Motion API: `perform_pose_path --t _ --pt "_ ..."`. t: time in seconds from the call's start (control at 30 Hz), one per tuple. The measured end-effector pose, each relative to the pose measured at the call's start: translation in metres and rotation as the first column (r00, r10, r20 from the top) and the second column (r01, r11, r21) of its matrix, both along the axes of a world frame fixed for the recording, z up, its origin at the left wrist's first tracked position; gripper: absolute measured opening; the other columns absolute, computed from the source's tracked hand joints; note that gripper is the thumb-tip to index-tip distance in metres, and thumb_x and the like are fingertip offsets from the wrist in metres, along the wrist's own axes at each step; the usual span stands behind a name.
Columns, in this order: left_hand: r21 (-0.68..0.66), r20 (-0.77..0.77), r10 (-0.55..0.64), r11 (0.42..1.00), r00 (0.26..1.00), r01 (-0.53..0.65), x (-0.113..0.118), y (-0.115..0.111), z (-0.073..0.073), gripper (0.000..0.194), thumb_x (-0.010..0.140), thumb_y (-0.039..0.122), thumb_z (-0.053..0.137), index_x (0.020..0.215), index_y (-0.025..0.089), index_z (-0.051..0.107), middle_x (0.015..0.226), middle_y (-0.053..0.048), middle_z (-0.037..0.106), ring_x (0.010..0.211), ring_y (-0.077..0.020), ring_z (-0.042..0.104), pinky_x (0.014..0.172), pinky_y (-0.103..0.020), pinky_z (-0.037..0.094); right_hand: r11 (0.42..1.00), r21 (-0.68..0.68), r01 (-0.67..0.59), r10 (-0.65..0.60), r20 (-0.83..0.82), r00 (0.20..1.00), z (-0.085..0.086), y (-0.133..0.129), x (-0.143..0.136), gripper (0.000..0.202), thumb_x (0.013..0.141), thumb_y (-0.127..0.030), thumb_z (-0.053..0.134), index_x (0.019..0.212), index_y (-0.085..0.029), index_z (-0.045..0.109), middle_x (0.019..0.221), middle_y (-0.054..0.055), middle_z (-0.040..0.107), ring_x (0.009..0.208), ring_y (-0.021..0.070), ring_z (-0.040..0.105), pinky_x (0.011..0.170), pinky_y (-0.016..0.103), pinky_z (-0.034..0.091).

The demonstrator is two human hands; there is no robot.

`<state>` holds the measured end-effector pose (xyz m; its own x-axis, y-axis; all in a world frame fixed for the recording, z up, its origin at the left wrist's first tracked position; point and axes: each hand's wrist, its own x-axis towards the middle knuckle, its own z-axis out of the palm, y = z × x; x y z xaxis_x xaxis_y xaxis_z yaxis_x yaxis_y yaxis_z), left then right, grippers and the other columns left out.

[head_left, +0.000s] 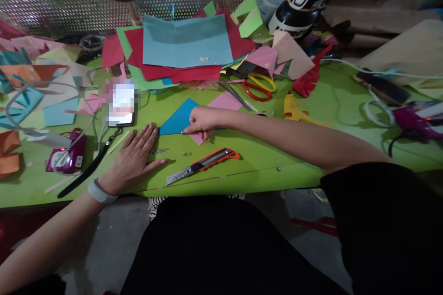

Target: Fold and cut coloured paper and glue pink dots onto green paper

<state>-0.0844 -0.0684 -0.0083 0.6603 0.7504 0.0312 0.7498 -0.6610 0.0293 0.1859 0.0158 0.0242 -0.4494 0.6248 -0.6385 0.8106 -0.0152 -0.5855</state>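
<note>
A blue folded paper triangle (178, 115) lies on the green table, its left tip beside the fingers of my left hand (133, 159). That hand rests flat, palm down, with the thumb spread. Over the blue paper's right part is my right hand (202, 122), its fingers curled and the index fingertip and thumb close to the lower edge. Whatever those fingers may hold is hidden. Pink paper (224, 101) shows around and under the right hand. Nearer to me lies an orange utility knife (204, 164) with its blade out, pointing left.
A phone (121, 101) stands left of centre. Behind are stacked coloured sheets (187, 41), scissors (258, 87) and a yellow glue gun (294, 108). A black bottle (297, 9) stands at the back right. Purple power strips (67, 152) and cables lie at both sides.
</note>
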Motion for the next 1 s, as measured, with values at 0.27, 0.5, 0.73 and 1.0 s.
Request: perform_pose_path --t 0.27,0.5,0.73,1.0 --pt "-0.019 -0.031 -0.006 1.0 0.999 0.006 -0.002 0.004 0.001 0.092 0.097 0.076 0.018 0.163 0.013 0.007 0.168 -0.016 0.021 0.154 -0.0299 0.025 0.126 -0.047 0.018 0.986 -0.103 0.128 -0.129 0.0 0.992 -0.006 -0.005 0.052 0.054 0.074 -0.062 0.079 0.057 -0.018 0.053 0.048 0.001 0.065 0.049 0.0142 0.068 0.052 0.023 0.049" --pt "-0.02 -0.022 -0.021 1.0 1.0 0.021 -0.005 0.008 -0.002 0.091 0.097 0.075 0.019 0.164 0.014 0.003 0.169 -0.014 0.017 0.154 -0.0315 0.026 0.126 -0.047 0.017 0.959 -0.091 0.27 -0.259 0.111 0.959 -0.005 -0.021 0.104 0.047 0.088 -0.044 0.074 0.055 -0.018 0.053 0.047 0.001 0.064 0.048 0.0127 0.066 0.046 0.02 0.043" --pt "0.01 -0.001 -0.066 0.998 0.998 0.066 -0.009 0.012 -0.001 0.086 0.1 0.071 0.021 0.164 0.018 0.0 0.169 -0.013 0.019 0.153 -0.032 0.028 0.125 -0.049 0.021 0.939 -0.008 0.345 -0.343 0.074 0.936 0.027 -0.028 0.122 0.042 0.09 -0.031 0.071 0.055 -0.018 0.052 0.054 0.004 0.068 0.045 0.012 0.064 0.046 0.022 0.046" --pt "-0.101 -0.059 -0.026 0.995 0.998 0.02 -0.007 0.02 0.016 0.084 0.099 0.071 0.021 0.16 0.012 0.029 0.164 -0.016 0.032 0.149 -0.0333 0.036 0.123 -0.05 0.028 0.972 -0.009 0.235 -0.235 -0.103 0.967 0.002 -0.015 0.073 0.045 0.091 -0.041 0.071 0.056 -0.018 0.055 0.053 0.004 0.069 0.048 0.0137 0.066 0.054 0.025 0.053"
